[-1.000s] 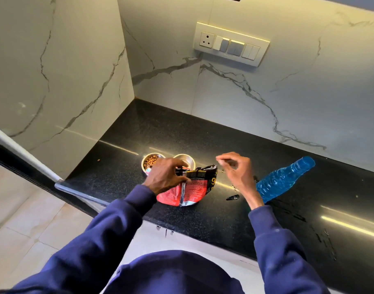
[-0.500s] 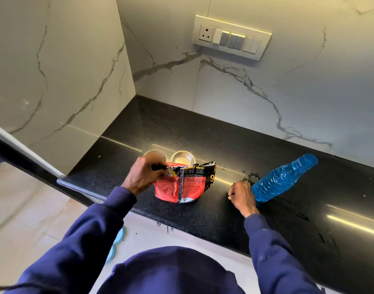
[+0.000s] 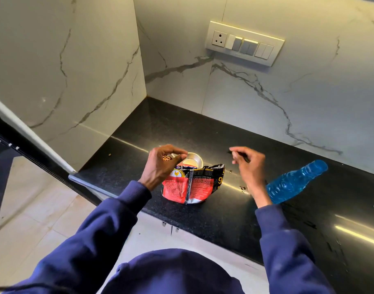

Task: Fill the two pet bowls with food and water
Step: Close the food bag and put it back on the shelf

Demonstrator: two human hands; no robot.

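I'm cupping kibble [image 3: 167,158] in my left hand [image 3: 160,166], fingers curled, over the bowls [image 3: 193,160] at 12 o'clock of the food bag [image 3: 192,183]. My right hand [image 3: 248,166] is pinching something small and dark; the water bottle [image 3: 294,181] is lying at its 3 o'clock.

Polished stone, bright metal, crinkled foil and clear plastic in front of you.

Your table [image 3: 203,132] is black speckled stone, glossy enough to mirror the lights. The bowl [image 3: 193,161] you see looks like shiny smooth metal. The food bag [image 3: 192,183] is creased glossy foil-like film, printed red and black. The bottle [image 3: 294,182] is ribbed, translucent blue plastic. The walls [image 3: 75,60] are smooth veined marble-look slabs, your sleeves [image 3: 288,240] soft matt knit cloth.
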